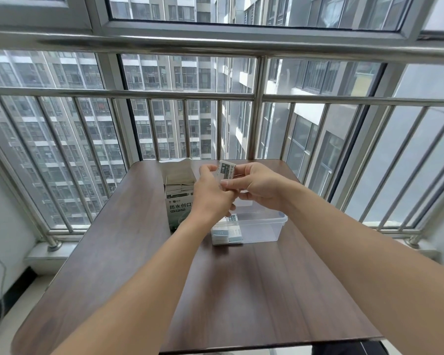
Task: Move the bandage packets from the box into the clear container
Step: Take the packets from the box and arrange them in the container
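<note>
dark wood table (128, 278), open box (176, 198), clear container (262, 228)

Open box (180, 198) upright beside clear container (262, 226); packets (227, 233) inside
</note>
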{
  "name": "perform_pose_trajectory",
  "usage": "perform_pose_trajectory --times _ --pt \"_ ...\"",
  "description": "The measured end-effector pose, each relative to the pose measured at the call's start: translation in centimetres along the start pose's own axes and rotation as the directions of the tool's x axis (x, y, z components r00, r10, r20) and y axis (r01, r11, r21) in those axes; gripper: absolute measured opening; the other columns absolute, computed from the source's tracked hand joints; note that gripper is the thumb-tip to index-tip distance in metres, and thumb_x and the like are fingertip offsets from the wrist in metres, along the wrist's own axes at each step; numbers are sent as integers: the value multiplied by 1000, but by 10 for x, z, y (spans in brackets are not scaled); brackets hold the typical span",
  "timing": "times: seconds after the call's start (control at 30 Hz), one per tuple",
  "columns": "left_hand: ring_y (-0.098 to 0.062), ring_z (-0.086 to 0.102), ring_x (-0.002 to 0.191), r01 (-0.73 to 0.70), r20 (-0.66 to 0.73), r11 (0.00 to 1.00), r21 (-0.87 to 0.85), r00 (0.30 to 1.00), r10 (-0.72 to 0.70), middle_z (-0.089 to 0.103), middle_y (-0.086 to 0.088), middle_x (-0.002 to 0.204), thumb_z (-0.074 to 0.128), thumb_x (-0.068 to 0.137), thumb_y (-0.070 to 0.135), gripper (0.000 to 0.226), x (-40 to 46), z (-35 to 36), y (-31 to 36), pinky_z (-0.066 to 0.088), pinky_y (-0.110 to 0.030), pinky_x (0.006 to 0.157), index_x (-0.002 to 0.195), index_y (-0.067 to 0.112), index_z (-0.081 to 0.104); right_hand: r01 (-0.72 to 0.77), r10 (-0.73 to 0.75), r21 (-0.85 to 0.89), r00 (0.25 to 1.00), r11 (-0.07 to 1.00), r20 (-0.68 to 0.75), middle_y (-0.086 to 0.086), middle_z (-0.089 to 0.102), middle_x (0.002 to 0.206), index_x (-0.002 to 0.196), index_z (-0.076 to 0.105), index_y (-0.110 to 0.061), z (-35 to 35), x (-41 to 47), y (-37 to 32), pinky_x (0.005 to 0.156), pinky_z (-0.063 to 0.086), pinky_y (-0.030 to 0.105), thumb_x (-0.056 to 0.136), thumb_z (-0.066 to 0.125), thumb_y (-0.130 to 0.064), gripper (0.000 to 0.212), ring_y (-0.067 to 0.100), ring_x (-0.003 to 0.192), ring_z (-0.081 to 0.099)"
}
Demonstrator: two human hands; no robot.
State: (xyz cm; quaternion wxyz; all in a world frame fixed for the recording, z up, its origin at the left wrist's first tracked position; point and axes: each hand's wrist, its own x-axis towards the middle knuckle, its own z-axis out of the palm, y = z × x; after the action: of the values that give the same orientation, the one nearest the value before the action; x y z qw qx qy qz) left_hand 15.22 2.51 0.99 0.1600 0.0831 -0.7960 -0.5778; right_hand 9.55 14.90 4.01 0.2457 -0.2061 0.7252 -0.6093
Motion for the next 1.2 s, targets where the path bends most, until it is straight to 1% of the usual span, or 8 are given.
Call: perform_pose_trajectory --times 0.1,0.2,0.27,0.33,0.5,0.63,0.87,1.2 --pt "-18 72 75 -37 34 994 102 999 33 67 -6 95 84 80 29 65 -5 -13 -2 60 -34 56 129 20 41 -40 42 38 998 998 -54 6 73 88 102 72 -6 -14 -1 -1 74 46 26 89 71 -4 13 14 78 65" --pt "-8 66 75 -202 -37 916 346 973 228 66 6 87 77 84 37 36 -11 -28 -10 57 -30 70 112 22 60 -170 166 -42 983 985 -84 11 73 93 107 69 1 -31 -1 2 73 51 26 88 72 -1 19 18 83 67" --pt "-8 61 72 -291 -43 839 460 937 348 64 10 86 70 89 32 17 -13 -35 -17 52 -29 69 102 23 66 -297 288 -154 954 942 -76 11 71 86 87 68 -2 -33 3 9 71 54 25 85 74 2 8 16 77 64" --pt "-10 56 75 -344 27 760 551 918 395 63 11 88 65 91 30 10 -14 -37 -25 49 -31 70 95 23 68 -399 385 -238 917 886 -104 9 66 76 71 60 -8 -31 11 20 71 53 24 85 75 2 22 15 72 59" --pt "-19 54 95 -521 313 491 698 839 444 72 9 96 50 96 32 27 -12 -31 -42 50 -38 86 94 19 74 -559 550 -395 822 730 -146 4 51 75 78 54 -10 -21 30 37 70 46 20 90 73 -8 22 12 67 46" --pt "-17 55 105 -539 395 345 768 824 407 70 10 90 35 97 38 43 -15 -24 -47 40 -35 92 83 21 72 -599 629 -498 767 628 -129 0 42 76 79 51 -14 -16 37 40 60 35 20 95 67 -20 24 12 63 33" --pt "-21 56 88 -577 444 370 728 808 388 56 7 68 24 101 34 46 -14 -22 -55 47 -41 85 62 23 45 -635 664 -517 731 574 -159 0 46 73 78 53 -14 -8 42 42 66 42 24 97 65 -24 25 12 59 40" --pt "-21 55 91 -563 449 401 722 823 347 65 -2 75 28 103 34 46 -12 -21 -58 50 -41 83 65 20 50 -656 660 -505 723 561 -204 5 60 79 96 60 -5 0 40 42 54 53 20 99 61 -14 10 13 64 58"
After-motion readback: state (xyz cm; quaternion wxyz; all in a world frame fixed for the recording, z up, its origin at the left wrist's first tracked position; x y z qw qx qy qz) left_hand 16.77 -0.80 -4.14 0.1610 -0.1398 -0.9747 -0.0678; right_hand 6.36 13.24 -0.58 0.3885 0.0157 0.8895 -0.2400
